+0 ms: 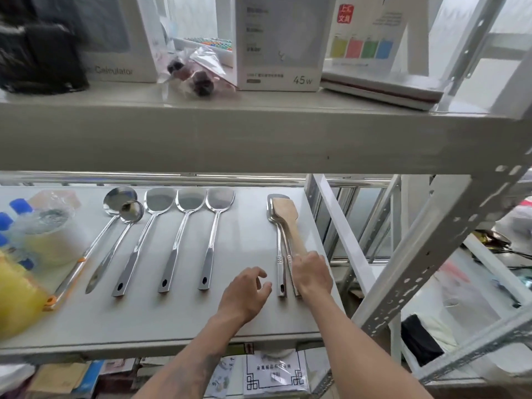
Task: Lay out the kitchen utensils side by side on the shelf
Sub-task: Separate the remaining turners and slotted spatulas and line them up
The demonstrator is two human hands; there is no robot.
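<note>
On the grey shelf (244,249) several steel utensils lie side by side: two ladles (115,240), the left one with an orange-tipped handle, then three steel spatulas (178,240). Further right, a pile holds two more steel turners (278,249) with a wooden spatula (288,217) lying on top. My right hand (312,273) is closed around the wooden spatula's handle. My left hand (247,292) hovers over the bare gap between the rightmost steel spatula and the pile, fingers spread and holding nothing.
A roll wrapped in plastic (49,234), blue-capped bottles (20,205) and a yellow object (17,300) crowd the shelf's left end. The upper shelf (259,133) carries boxes and hangs just above. A perforated metal upright (431,254) stands at the right.
</note>
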